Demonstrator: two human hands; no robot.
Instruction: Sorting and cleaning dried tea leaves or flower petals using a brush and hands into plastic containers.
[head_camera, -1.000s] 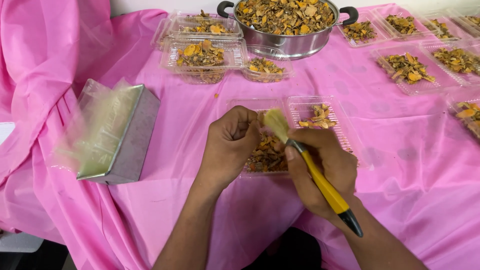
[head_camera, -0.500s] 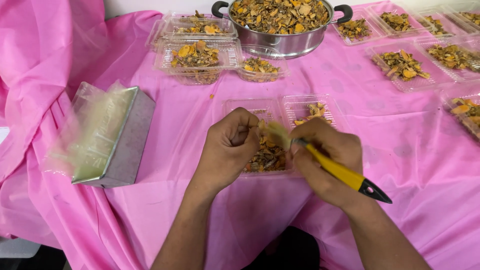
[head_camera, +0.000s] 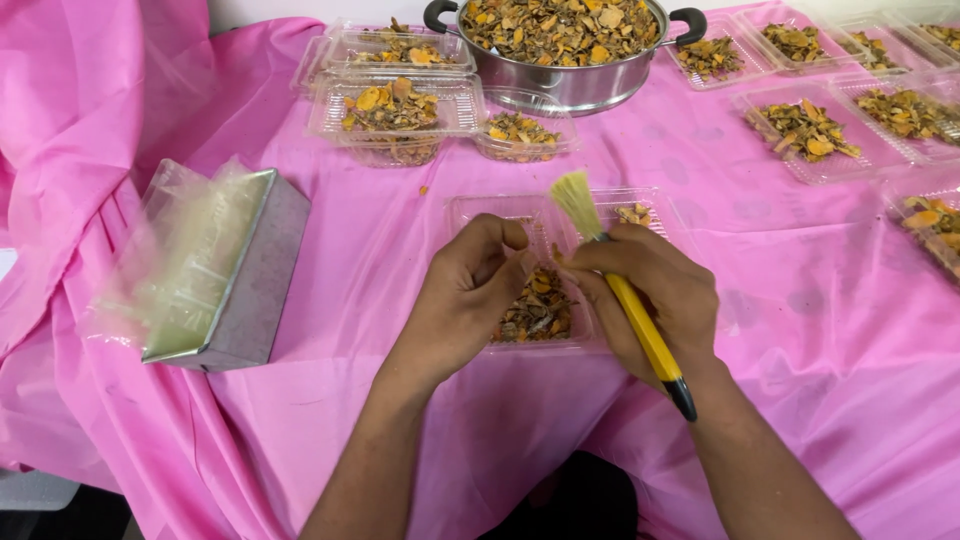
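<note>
Near the table's edge, the left hand (head_camera: 468, 298) pinches the clear plastic tray of dried orange-brown chips (head_camera: 535, 310), steadying it. The right hand (head_camera: 655, 290) grips a yellow-handled brush (head_camera: 625, 290), bristles raised clear.

Tray (head_camera: 520, 320) on worktop (head_camera: 380, 240) between both hands; tin (head_camera: 245, 275) well left; pot (head_camera: 565, 45) behind, filled trays (head_camera: 395, 110) to its left and right.

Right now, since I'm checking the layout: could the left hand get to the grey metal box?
Probably yes. The left hand rests at the clear tray, and only bare pink tablecloth lies between it and the grey metal box.
</note>
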